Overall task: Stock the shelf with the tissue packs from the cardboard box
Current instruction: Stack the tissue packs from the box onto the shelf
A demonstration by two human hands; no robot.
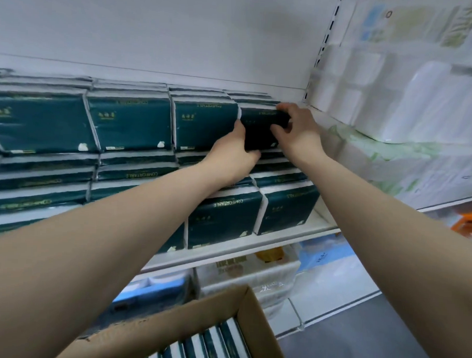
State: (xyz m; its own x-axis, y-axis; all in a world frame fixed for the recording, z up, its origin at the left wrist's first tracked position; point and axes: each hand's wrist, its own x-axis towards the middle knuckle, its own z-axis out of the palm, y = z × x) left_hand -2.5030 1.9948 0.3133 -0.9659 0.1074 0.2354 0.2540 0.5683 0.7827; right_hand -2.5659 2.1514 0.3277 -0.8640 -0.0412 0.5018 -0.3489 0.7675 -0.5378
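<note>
Together, left (231, 157) and right hands (299, 133) grip one tissue pack (262, 117).

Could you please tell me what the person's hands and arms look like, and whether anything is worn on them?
The left hand and right hand are bare: no gloves, and no ring, watch or bracelet shows. The left forearm and right forearm are uncovered right to the picture's edge, so no sleeve is in view.
</note>
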